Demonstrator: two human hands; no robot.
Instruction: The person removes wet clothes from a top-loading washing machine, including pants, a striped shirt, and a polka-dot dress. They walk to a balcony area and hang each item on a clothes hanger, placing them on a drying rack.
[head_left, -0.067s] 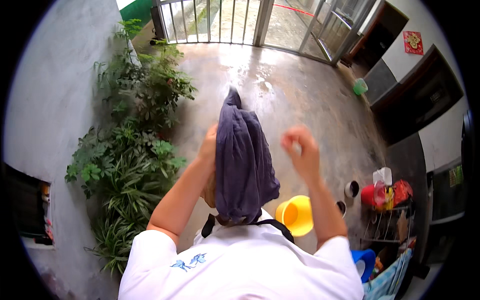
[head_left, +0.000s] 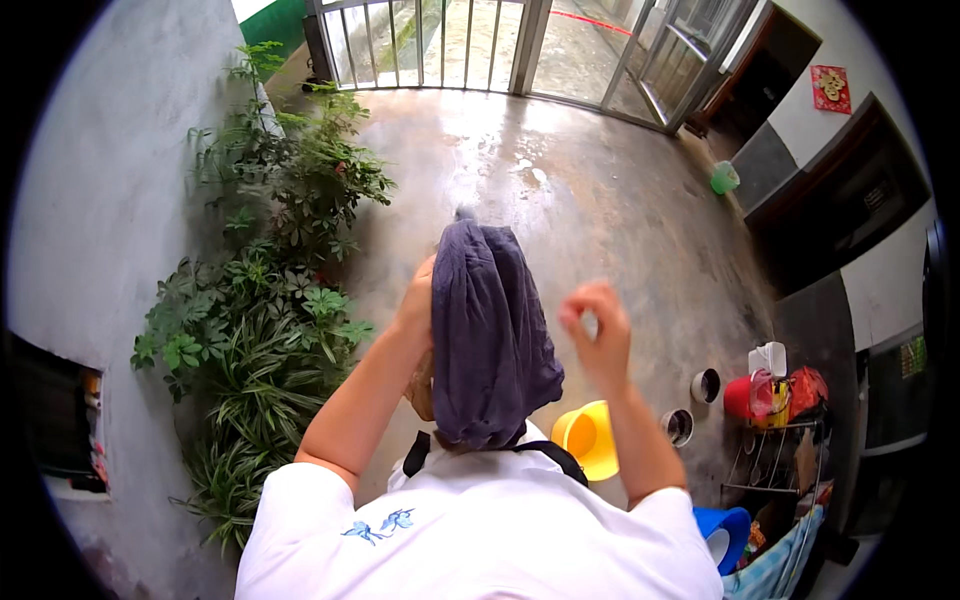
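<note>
A dark purple-grey cloth garment [head_left: 490,330] hangs in loose folds in front of my chest. At its left edge is my left hand [head_left: 416,305], closed on the fabric; most of its fingers are hidden behind the cloth. My right hand [head_left: 597,325] is raised to the right of the garment, apart from it. Its thumb and fingers curl into a ring, and I see nothing in them. Something tan [head_left: 420,390] shows beneath the garment's left side, but its kind is hard to make out.
A yellow bucket [head_left: 588,440] stands on the floor to the right. Beyond it are two small dark pots [head_left: 677,427], a metal rack [head_left: 770,460] with bags and containers, and a blue tub [head_left: 722,535]. Leafy plants [head_left: 270,330] line the left wall. A barred gate [head_left: 430,45] is ahead.
The garment's peaked top has dropped and folded down toward me. My right hand has shifted slightly down and left. My left hand keeps its hold.
</note>
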